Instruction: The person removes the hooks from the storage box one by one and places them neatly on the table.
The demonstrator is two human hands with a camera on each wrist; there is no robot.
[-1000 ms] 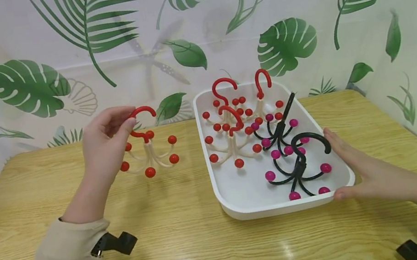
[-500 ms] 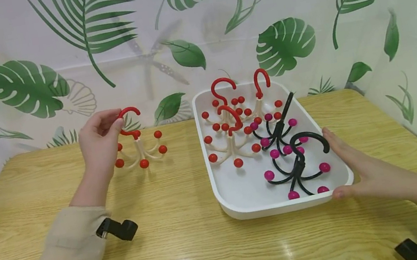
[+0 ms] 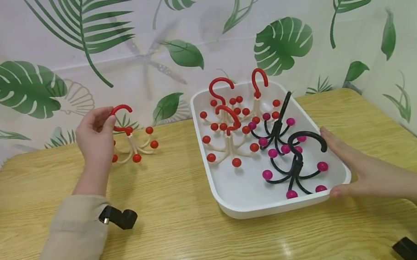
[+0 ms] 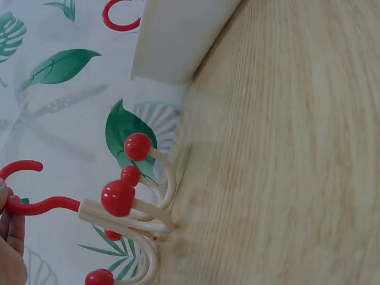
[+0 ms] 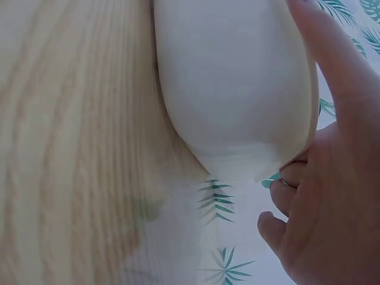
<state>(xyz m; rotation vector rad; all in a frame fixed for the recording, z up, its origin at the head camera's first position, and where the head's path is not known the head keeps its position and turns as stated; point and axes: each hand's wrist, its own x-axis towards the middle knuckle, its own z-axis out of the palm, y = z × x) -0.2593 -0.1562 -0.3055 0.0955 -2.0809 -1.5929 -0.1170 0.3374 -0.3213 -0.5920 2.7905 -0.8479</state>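
Observation:
My left hand (image 3: 94,136) pinches the red hook of a multi-arm hanger (image 3: 132,142) between thumb and fingers. The hanger is upright, its cream arms tipped with red balls and close over the table left of the tray. In the left wrist view, the arms of this hanger (image 4: 107,212) curve near the table surface. My right hand (image 3: 371,175) grips the near right corner of a white tray (image 3: 272,208), thumb at the front rim and fingers along the right side. The right wrist view shows the tray's outer wall (image 5: 237,77) and some curled fingers.
Three more red-hooked hangers stand in the tray, including a front one (image 3: 230,144). Two black hangers with magenta balls, a near one (image 3: 295,166) and a farther one (image 3: 277,129), lie on its right. A leaf-print cloth (image 3: 140,30) backs the wooden table (image 3: 187,245).
My left hand has moved a little left and farther back, carrying the red-hooked hanger with it. My right hand stays at the tray's corner.

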